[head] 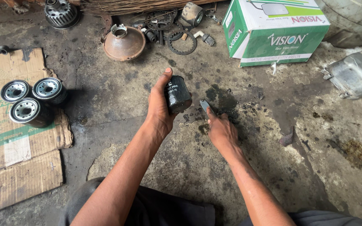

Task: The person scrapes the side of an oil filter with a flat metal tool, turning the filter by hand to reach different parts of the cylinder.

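Note:
My left hand [159, 109] grips a black cylindrical oil filter [177, 94], holding it upright just above the oily concrete floor [273, 138]. My right hand [221, 129] is to its right, fingers closed on a small flat metal blade or tool [205, 104] whose tip points toward the filter. Both forearms reach out from the bottom of the view. A dark oil stain [225, 100] lies right behind the tool.
Three more black oil filters [32, 100] stand on flattened cardboard [17, 159] at left. A rusty metal dome [124, 43], gears and rings [182, 42] lie at the back. A green and white carton [275, 31] and a grey metal casing [355, 74] are at right.

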